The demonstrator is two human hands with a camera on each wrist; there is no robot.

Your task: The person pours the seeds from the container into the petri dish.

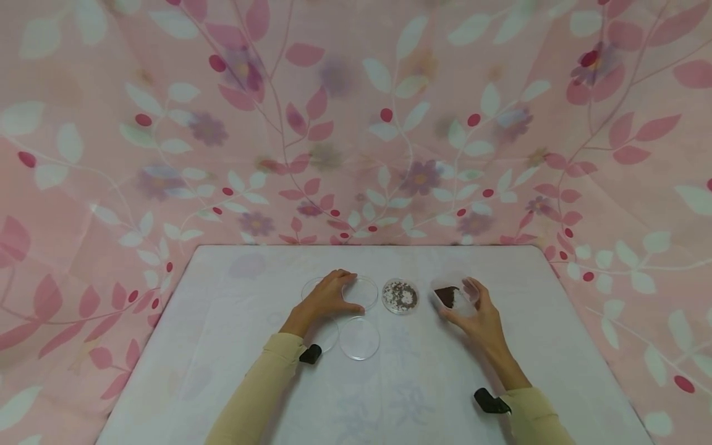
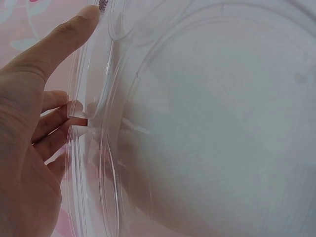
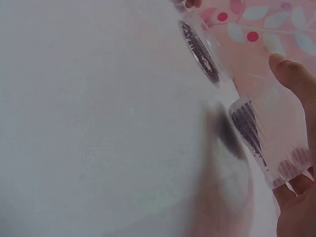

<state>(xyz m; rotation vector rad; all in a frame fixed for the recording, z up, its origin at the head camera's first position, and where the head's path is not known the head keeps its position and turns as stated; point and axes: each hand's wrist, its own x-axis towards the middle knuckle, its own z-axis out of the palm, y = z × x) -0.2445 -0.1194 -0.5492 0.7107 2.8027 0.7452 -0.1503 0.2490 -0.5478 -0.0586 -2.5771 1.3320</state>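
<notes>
My left hand [image 1: 325, 298] spans a clear petri dish [image 1: 364, 292], thumb at its near edge and fingers at its far edge. In the left wrist view, the thumb [image 2: 69, 37] reaches along the dish rims while the other fingers show behind the clear plastic. To the right lies a petri dish of dark, soil-like granules [image 1: 400, 296], with a pale patch showing through. My right hand [image 1: 481, 315] holds a clear ribbed plastic cup [image 3: 279, 133] between thumb and fingers. The cup is tilted, with dark granules [image 1: 446, 296] gathered along one side.
Beneath and in front of the left hand lie more clear petri dishes, one at the front right [image 1: 360, 339]. A white cloth [image 1: 400, 395] covers the table. Pink floral fabric [image 1: 356, 123] hangs behind and at both sides. Each wrist carries a black device [image 1: 492, 402].
</notes>
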